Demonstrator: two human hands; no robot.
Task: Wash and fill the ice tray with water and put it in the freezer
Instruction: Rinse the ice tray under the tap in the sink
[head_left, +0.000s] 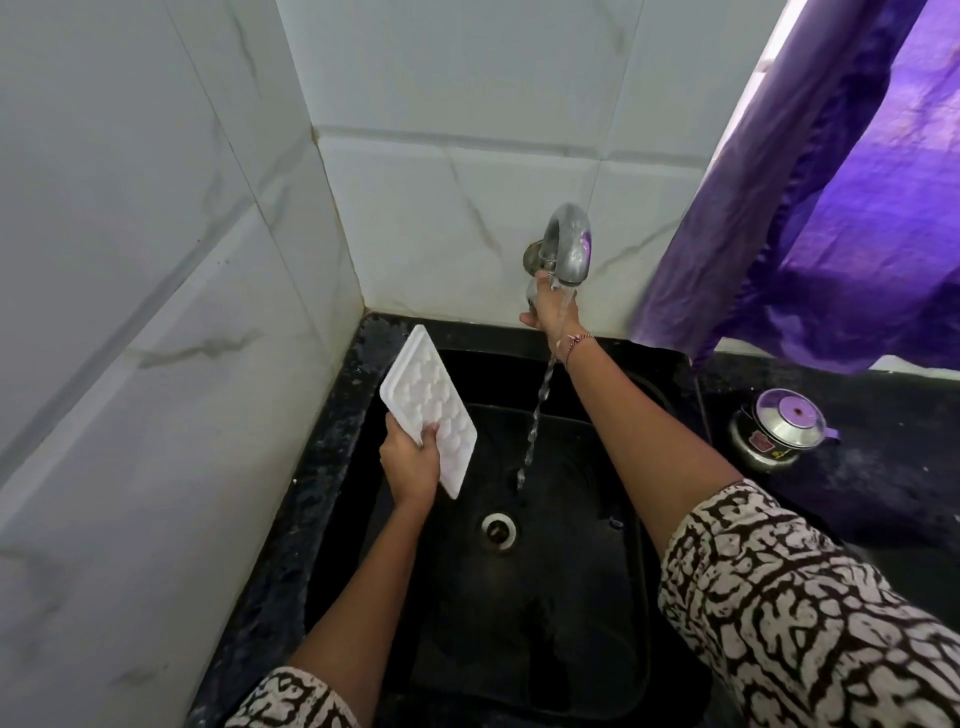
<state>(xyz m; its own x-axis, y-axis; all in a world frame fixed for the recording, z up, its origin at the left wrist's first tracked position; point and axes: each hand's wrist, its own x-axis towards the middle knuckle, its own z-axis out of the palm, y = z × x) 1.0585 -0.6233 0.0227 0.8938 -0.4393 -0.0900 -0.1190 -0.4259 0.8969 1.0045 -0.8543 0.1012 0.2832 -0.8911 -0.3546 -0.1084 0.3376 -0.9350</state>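
Tray (428, 405) gripped by one corner in my left hand (410, 457), right hand (553, 312) grasping tap (569, 244); strong stream (535, 421) could knock it loose

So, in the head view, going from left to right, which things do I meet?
Wall tiles → ice tray → sink drain → tap → steel pot. The left hand overlaps the tray and the right hand the tap, so both are left out.

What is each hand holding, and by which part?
The left hand grips the ice tray by its near end. The right hand is at the tap handle; grip unclear.
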